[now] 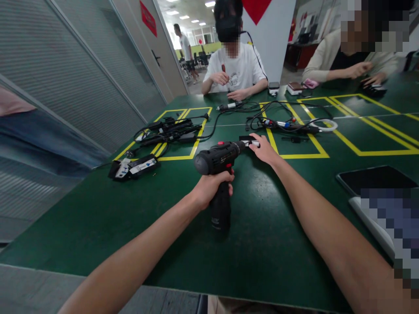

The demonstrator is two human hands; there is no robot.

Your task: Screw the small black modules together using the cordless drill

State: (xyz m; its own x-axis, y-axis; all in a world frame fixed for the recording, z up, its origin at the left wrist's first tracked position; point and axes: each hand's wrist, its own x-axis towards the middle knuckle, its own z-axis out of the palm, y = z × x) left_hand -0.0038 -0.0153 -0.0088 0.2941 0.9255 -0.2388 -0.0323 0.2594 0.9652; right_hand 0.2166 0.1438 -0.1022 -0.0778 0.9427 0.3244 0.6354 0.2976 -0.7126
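Note:
My left hand (pixel 212 188) is wrapped round the grip of a black cordless drill (pixel 220 159) with red buttons. The drill's body lies level above the green table, its chuck pointing away and to the right. Beyond the chuck, my right hand (pixel 262 149) has its fingers on a small black-and-silver part (pixel 252 142). The drill's tip reaches up to this part. Whether a bit is seated in anything there cannot be made out, as the fingers hide some of it.
Tangled black cables and power strips (pixel 173 131) lie at left, near an opened black casing (pixel 133 168). More cables and a pen-like tool (pixel 288 125) lie beyond my right hand. A tablet (pixel 376 179) rests at right. Two people sit across the table (pixel 163 240).

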